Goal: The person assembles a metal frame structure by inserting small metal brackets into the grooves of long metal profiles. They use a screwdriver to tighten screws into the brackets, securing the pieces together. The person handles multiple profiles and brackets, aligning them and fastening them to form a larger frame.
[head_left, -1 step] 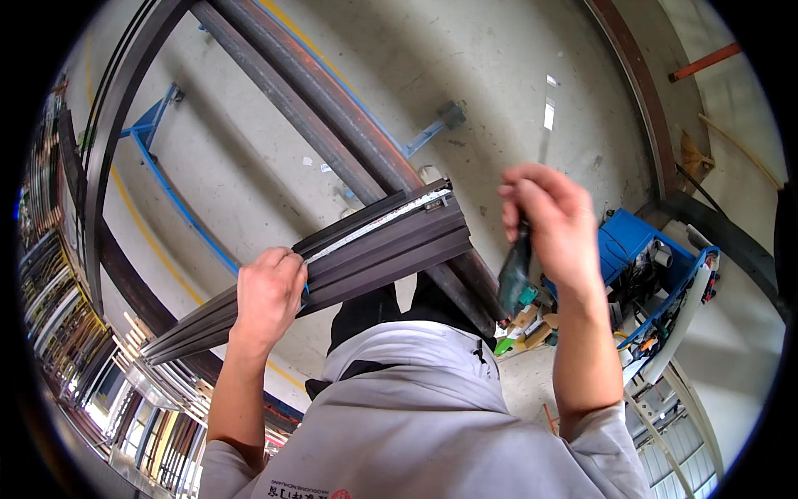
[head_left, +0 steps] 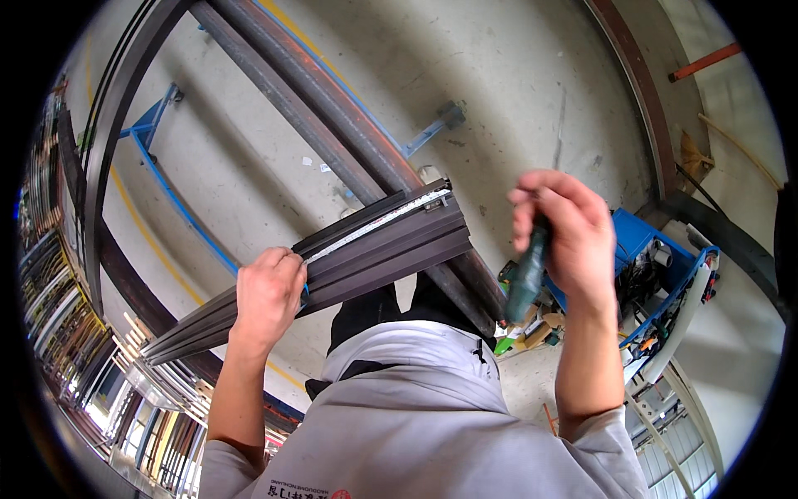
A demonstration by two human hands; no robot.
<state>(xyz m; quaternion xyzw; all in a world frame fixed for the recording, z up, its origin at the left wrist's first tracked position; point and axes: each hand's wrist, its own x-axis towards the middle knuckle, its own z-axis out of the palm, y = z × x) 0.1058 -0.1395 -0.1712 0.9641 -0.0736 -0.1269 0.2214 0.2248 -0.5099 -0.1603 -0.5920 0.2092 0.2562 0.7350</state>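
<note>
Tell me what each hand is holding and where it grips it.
The left hand grips the dark metal bar partway along its length. The right hand holds a green tool by its upper end.

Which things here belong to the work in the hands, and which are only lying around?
In use:
- left hand gripping the dark metal profile
- right hand holding the green tool

Lying about:
- blue crate of parts
- blue frame on the concrete floor

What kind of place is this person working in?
Probably a metalworking or window-frame workshop: the left hand grips a long dark metal profile laid over steel rails, above a concrete floor, with a blue tool bin nearby.
</note>
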